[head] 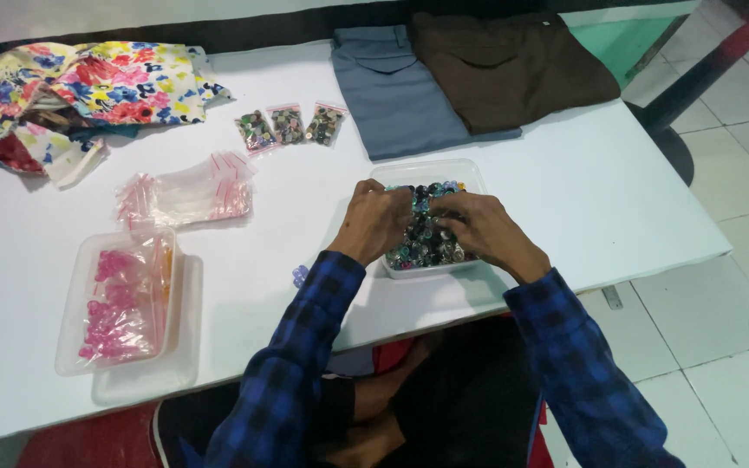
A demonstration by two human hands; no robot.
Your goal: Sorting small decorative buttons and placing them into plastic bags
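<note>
Blue plaid sleeves (305, 364) nearest, reaching over a white desk (582, 191); pale floor tiles (721, 338) at right. Clear tub (461, 171) at mid-desk, heaped with mixed buttons (426, 243), dark, teal and silvery. Left hand (379, 221) and right hand (478, 227) both curled over the heap, fingertips pinched together among the buttons; cannot tell what is gripped. Three small filled bags (289, 126) in a row beyond. Pile of empty zip bags (185, 195) at left. One tub of pink pieces (119, 299) near the front edge. Two folded trousers, grey (396, 91) and brown (504, 65); floral cloth (80, 87) far left.
</note>
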